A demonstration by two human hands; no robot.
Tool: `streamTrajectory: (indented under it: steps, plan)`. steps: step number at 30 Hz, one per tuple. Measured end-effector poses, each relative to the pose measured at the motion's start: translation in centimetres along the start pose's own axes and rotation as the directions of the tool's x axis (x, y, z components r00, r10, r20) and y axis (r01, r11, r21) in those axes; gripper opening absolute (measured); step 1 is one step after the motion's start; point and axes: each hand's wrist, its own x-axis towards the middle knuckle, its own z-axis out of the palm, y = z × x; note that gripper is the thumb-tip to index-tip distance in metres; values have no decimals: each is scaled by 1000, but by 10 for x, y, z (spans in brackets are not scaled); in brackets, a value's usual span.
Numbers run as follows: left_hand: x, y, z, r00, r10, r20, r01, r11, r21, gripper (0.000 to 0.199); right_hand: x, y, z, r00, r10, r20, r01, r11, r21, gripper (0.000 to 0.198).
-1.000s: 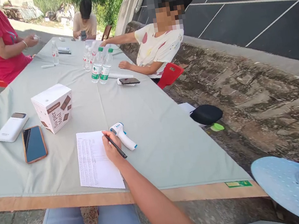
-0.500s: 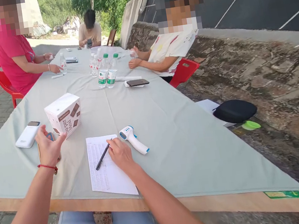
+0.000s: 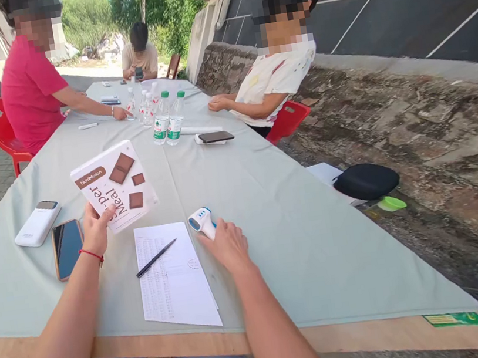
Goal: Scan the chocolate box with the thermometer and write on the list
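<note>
My left hand (image 3: 96, 228) grips the lower edge of a white box (image 3: 144, 183) printed with chocolate pieces, tilting it up off the table. Just left of that hand lies a phone (image 3: 67, 250), with a white power bank (image 3: 38, 224) beyond it. My right hand (image 3: 229, 242) is wrapped round the handle of a white and blue infrared thermometer (image 3: 203, 222); its grip is mostly hidden by my fingers. Between my forearms rest printed paper sheets (image 3: 184, 293), and a black pen (image 3: 156, 258) lies across them.
Several water bottles (image 3: 161, 119) stand mid-table near a dark phone (image 3: 216, 137). A person in pink (image 3: 33, 92) sits on the left, another in white (image 3: 272, 82) on the right, a third (image 3: 139, 56) at the far end. A black cap-like object (image 3: 366, 180) sits right of the table.
My left hand has taken hold of the box and tilted it up. My right hand has left the pen and closed on the thermometer. The person in pink has reached further toward the bottles.
</note>
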Motion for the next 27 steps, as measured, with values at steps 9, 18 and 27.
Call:
streamTrajectory:
  steps: [9, 18, 27]
  plan:
    - [-18, -29, 23, 985, 37, 170, -78, 966, 246, 75, -8, -24, -14, 999, -4, -51, 46, 499, 865, 36]
    - [-18, -31, 25, 987, 68, 144, -124, 896, 426, 67, -37, -91, -24, 933, -340, 122, -106, 64, 992, 36]
    - [-17, -31, 27, 996, -42, 83, 6, 918, 397, 64, -46, -78, 4, 900, -348, 262, -219, 158, 963, 42]
